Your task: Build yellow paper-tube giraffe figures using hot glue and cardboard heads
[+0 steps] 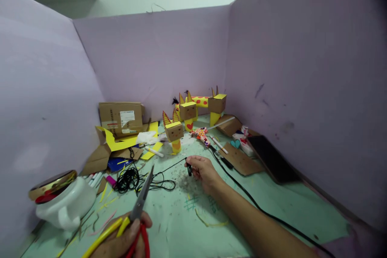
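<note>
My right hand (pixel 203 172) rests on the green table (pixel 272 209), its fingers pinched on a small loop of black string (pixel 189 168). The string runs left to a tangled pile of black string (pixel 128 179). My left hand (pixel 125 238) sits at the bottom edge, closed round the red and yellow handles of a pair of scissors (pixel 142 197). The scissor blades are together and point up toward the tangle.
Three cardboard-and-yellow box figures (pixel 174 131) stand at the back. A decorated glue gun (pixel 202 135) with a black cable (pixel 256 205), cardboard scraps, markers, a dark tablet (pixel 272 157) and a white jar (pixel 65 201) surround me. Purple partition walls enclose the table.
</note>
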Action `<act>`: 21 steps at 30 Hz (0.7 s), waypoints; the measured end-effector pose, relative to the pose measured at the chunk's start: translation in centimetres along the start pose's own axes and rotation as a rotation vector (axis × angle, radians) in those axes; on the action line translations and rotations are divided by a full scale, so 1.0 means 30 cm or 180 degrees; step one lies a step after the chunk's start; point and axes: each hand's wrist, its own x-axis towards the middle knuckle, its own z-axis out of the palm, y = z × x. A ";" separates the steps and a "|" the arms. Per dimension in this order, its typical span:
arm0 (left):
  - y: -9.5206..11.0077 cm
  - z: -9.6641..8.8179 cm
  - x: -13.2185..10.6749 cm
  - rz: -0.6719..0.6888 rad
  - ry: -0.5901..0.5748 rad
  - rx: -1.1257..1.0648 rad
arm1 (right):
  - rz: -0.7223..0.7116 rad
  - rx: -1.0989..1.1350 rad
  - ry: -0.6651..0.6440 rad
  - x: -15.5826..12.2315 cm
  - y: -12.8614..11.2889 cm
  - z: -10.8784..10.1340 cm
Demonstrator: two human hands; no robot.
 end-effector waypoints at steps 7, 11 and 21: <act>0.087 0.121 0.004 -0.0136 -0.0282 -0.0426 | -0.0038 0.0000 -0.0044 0.000 -0.006 -0.006; 0.077 0.136 0.004 -0.0270 -0.0401 -0.0879 | -0.0020 0.0008 -0.0047 0.000 -0.003 -0.002; 0.101 0.196 0.092 -0.0448 -0.0591 -0.0128 | -0.0223 -0.0141 -0.0071 -0.029 -0.014 0.016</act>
